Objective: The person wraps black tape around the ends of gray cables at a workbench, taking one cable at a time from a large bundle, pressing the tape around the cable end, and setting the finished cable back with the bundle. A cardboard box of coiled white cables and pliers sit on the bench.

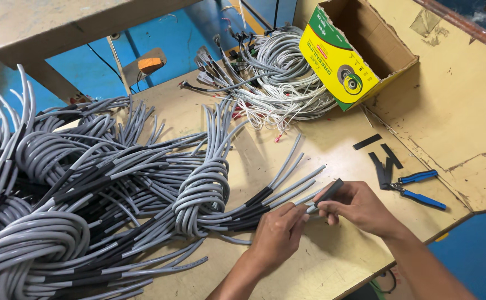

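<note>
My left hand [279, 232] pinches the end of a grey cable [311, 209] near the table's front edge. My right hand [360, 206] holds a short black sleeve tube [330, 192] at that cable's tip, fingers closed around it. Just left of both hands lies a knotted bundle of grey cables [204, 191] with black sleeves on their ends [251, 210], fanned out toward my hands.
A big heap of coiled grey cables [59, 183] covers the left of the wooden table [337, 261]. Blue-handled pliers [418, 189] and black sleeve pieces [379, 161] lie at right. A yellow-green cardboard box [360, 50] and lighter wired cables [284, 72] sit behind.
</note>
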